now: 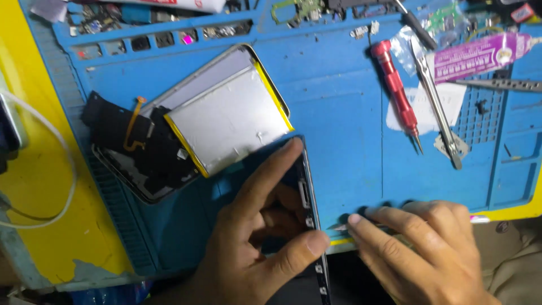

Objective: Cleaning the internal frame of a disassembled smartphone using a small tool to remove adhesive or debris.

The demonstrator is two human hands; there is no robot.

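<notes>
My left hand [257, 237] grips a dark phone screen frame [307, 195] by its edge, thumb low on the right side and index finger stretched up to its top corner. My right hand [418, 248] rests beside it at the mat's front edge, fingertips pinching a thin metal tool [339, 227] whose tip points toward the frame. Up and to the left lies an opened phone body [149, 175] with a silver battery [228, 121] edged in yellow lifted out of it, and an orange flex cable [132, 121].
A blue repair mat [344, 113] covers a yellow table [42, 186]. On it at the right lie a red screwdriver [398, 93], metal tweezers [437, 104], a purple glue tube [480, 56] and a white paper scrap [451, 99]. Small parts fill trays [152, 31] at the top. A white cable [62, 164] runs at the left.
</notes>
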